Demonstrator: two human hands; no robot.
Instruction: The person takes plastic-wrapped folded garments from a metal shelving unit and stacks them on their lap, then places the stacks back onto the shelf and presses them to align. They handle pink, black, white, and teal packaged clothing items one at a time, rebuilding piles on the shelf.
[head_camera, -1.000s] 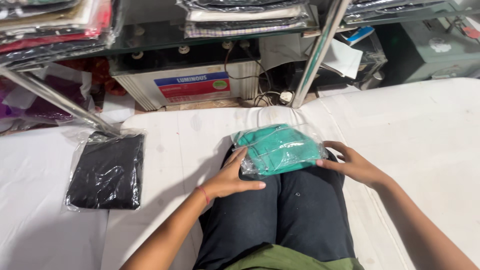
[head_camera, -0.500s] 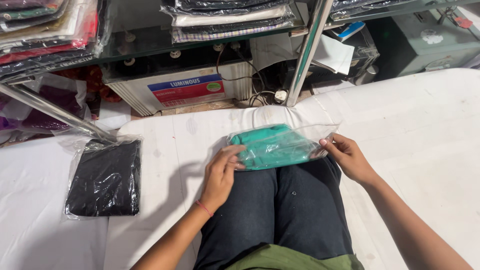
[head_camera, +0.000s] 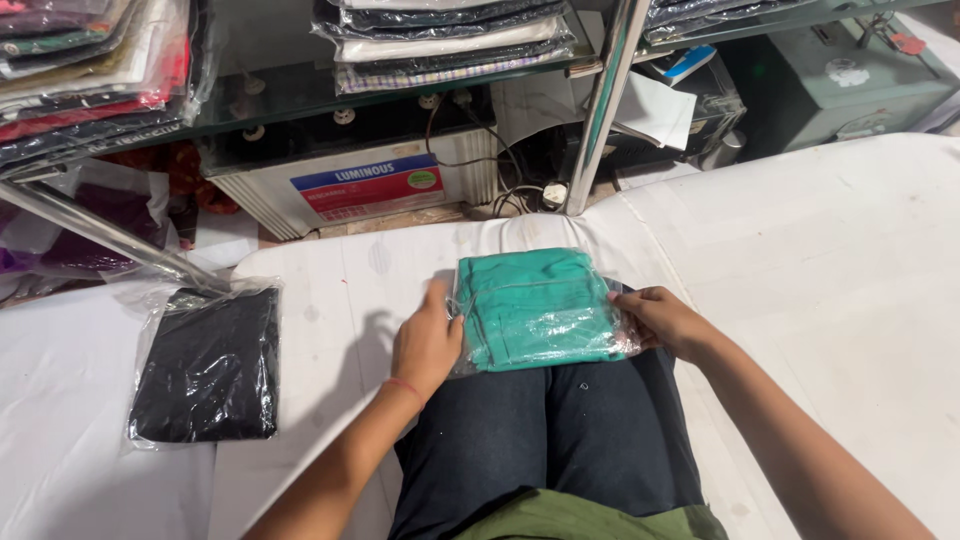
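Observation:
A folded teal garment in a clear plastic bag (head_camera: 535, 308) lies flat across my knees, on my dark trousers (head_camera: 545, 430). My left hand (head_camera: 425, 343) rests flat against the bag's left edge, fingers pointing away from me. My right hand (head_camera: 662, 320) presses on the bag's right edge, fingers curled over the plastic. Both hands hold the packet from its two sides.
A black folded garment in a clear bag (head_camera: 207, 363) lies on the white mattress (head_camera: 820, 260) to my left. Ahead stand a metal rack pole (head_camera: 605, 105), shelves of bagged clothes (head_camera: 445, 40), a white battery box (head_camera: 360, 185), and a green metal box (head_camera: 840, 75).
The teal packet was crumpled and lifted; now it lies flattened on my knees. My left hand slid from under it to its left edge. The view moved closer.

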